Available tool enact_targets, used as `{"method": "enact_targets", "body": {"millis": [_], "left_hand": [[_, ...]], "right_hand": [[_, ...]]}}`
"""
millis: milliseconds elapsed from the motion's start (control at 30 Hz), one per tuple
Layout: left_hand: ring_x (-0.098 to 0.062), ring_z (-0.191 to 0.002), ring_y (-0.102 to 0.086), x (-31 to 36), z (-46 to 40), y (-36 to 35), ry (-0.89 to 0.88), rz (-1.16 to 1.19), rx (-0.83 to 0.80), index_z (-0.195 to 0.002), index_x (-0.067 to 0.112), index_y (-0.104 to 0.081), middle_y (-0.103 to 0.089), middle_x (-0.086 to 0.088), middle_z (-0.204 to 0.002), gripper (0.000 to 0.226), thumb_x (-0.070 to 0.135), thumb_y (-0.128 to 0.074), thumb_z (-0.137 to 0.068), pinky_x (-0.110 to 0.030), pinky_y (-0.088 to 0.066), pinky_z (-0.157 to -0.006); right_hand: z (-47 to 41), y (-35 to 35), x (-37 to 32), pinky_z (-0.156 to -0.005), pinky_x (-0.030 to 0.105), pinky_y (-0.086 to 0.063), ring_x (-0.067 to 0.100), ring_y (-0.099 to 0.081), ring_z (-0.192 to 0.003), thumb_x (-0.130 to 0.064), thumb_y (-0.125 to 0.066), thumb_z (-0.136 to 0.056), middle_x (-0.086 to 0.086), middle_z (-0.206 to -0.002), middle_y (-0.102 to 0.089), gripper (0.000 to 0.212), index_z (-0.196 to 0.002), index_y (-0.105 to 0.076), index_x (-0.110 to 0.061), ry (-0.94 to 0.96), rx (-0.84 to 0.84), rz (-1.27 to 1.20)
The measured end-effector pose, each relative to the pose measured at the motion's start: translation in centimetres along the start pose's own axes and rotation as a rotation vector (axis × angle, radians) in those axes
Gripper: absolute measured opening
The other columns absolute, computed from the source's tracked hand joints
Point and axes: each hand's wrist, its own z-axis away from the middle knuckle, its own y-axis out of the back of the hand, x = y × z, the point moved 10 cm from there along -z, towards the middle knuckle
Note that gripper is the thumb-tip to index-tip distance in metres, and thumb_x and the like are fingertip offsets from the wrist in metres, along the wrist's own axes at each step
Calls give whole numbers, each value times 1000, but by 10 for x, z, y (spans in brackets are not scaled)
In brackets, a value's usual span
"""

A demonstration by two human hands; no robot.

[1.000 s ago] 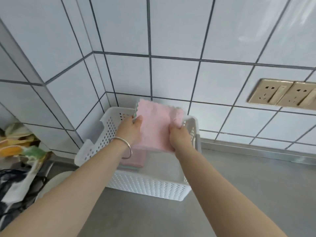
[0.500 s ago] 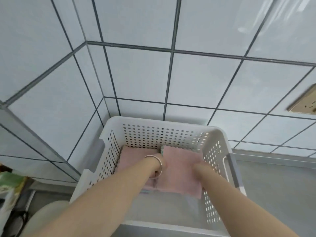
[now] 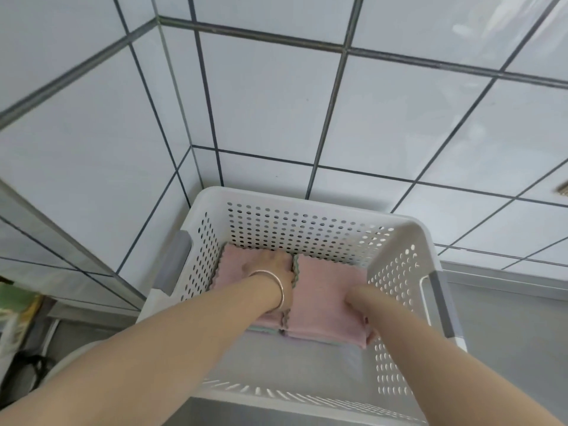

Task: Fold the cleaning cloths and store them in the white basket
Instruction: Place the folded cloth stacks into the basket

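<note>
Two folded pink stacks are seen side by side in the far half of the white basket [image 3: 399, 238], which is set in the tiled corner on the grey counter [image 3: 507, 327]. The left stack [image 3: 233, 265] is pressed down by the left hand [image 3: 270, 265], laid flat with a bangle [image 3: 273, 287] at the wrist and nothing gripped. The right stack [image 3: 322, 299] is met by the right hand [image 3: 353, 299] at its near right edge; whether that edge is pinched or merely pushed cannot be told. The step is judged to be seating the cloths: they would best be squared against each other and the back wall, with edges smoothed before release. Most fingers of both hands are hidden, the number of cloths per stack cannot be counted, and the basket's near rim is cut off.
</note>
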Motion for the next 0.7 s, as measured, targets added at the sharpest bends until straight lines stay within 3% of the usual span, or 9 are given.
{"method": "enact_targets", "body": {"millis": [100,300,400,467,533,600,667,700], "left_hand": [[-41,-131,-13,-1,-3,-19,11,-102,-66,-144,26,-19,-7,-4,-147,71,31,-55,-83,-69,-36,-91],[-43,-137,-2,-17,1,-25,-14,-163,-82,-142,32,-23,5,0,-153,66,38,-56,-84,-64,-46,-83],[-42,-140,5,-19,5,-28,-35,-128,-123,-143,35,-19,12,0,-155,67,41,-54,-86,-67,-41,-89],[-44,-140,7,-17,5,-29,-78,-98,-153,-144,35,-17,14,-6,-155,64,42,-48,-88,-67,-27,-102],[-44,-140,1,-12,10,-16,-136,-47,-117,-144,28,-18,5,-16,-155,63,39,-47,-89,-57,-12,-114],[-36,-138,-14,-12,15,0,-146,79,-47,-143,21,-20,-14,-16,-151,68,33,-55,-86,-47,-13,-115],[-31,-133,-26,-16,17,7,-134,194,-8,-142,16,-19,-27,-12,-146,71,25,-58,-84,-40,-20,-112],[-30,-132,-28,-18,15,8,-136,201,3,-142,14,-18,-28,-11,-146,71,23,-57,-84,-38,-22,-112]], "right_hand": [[-1,-1,2,-96,62,-38,45,-40,-124,-7,-29,-95,25,-140,-36,46,-140,-26,3,4,0,25],[-13,-3,6,-96,65,-36,52,-39,-121,-2,-23,-96,29,-138,-33,45,-141,-21,4,-36,-5,-11],[-15,-3,2,-101,57,-36,44,-37,-127,-1,-23,-97,26,-140,-34,43,-140,-26,4,10,9,14],[-14,-4,-3,-103,54,-36,41,-38,-126,2,-24,-96,23,-136,-39,43,-139,-29,3,55,-1,69],[-11,-10,-3,-95,60,-41,42,-43,-115,2,-26,-95,18,-110,-46,42,-137,-32,1,42,-32,25],[-7,-12,-3,-93,60,-42,37,-49,-94,-1,-27,-95,12,-88,-43,39,-133,-36,2,22,-53,-6],[-2,-13,-2,-93,56,-44,29,-47,-76,-4,-29,-95,11,-84,-45,37,-131,-39,1,24,-68,-16],[-2,-12,-3,-93,53,-46,30,-49,-82,-6,-31,-95,12,-93,-49,38,-132,-38,0,33,-58,14]]}}
